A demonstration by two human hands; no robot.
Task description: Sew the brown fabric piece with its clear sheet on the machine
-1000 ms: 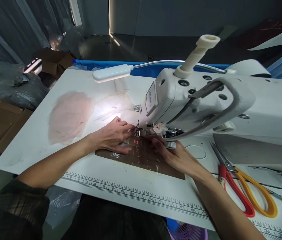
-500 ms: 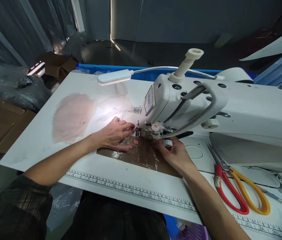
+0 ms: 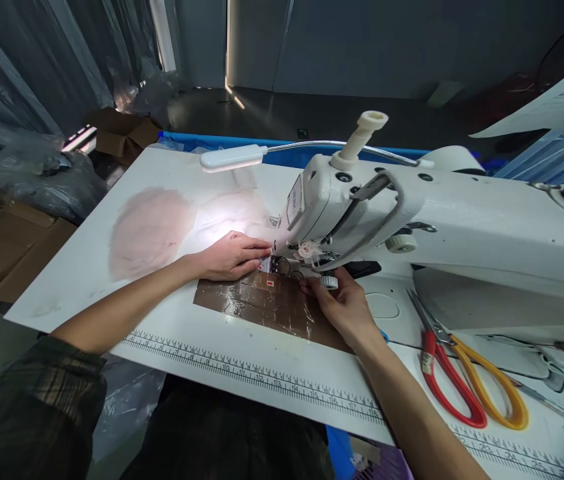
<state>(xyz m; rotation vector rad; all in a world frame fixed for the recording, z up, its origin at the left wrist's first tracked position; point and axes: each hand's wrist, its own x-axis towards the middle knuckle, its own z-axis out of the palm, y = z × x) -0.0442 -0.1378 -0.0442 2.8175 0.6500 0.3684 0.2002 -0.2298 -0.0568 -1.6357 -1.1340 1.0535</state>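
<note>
My left hand [image 3: 232,257] lies flat beside the presser foot [image 3: 276,265] of a white sewing machine [image 3: 312,193], fingers stretched toward the needle area. Beneath and beyond it spreads thin, pale pink sheer fabric [image 3: 149,230]. A small white piece with a red mark shows by the fingertips. My right hand [image 3: 345,303] is at the other side of the foot, thumb and fingers drawn together near a white knob [image 3: 329,283]; what they pinch, if anything, is hidden. Between the hands, a shiny brown sheet [image 3: 262,307] covers the bed and bears a small red-and-white sticker [image 3: 270,283].
Scissors [image 3: 442,333] with red and yellow handles lie right of my right forearm, near tweezers [image 3: 547,399]. A lamp [image 3: 235,159] on a bendable neck lights the fabric. A printed ruler [image 3: 242,367] runs along the table's front edge. Cardboard boxes [image 3: 12,240] stand at the left.
My left thumb has drawn in from the brown sheet toward the other fingers. My right hand stays by the knob. The whole view has shifted slightly.
</note>
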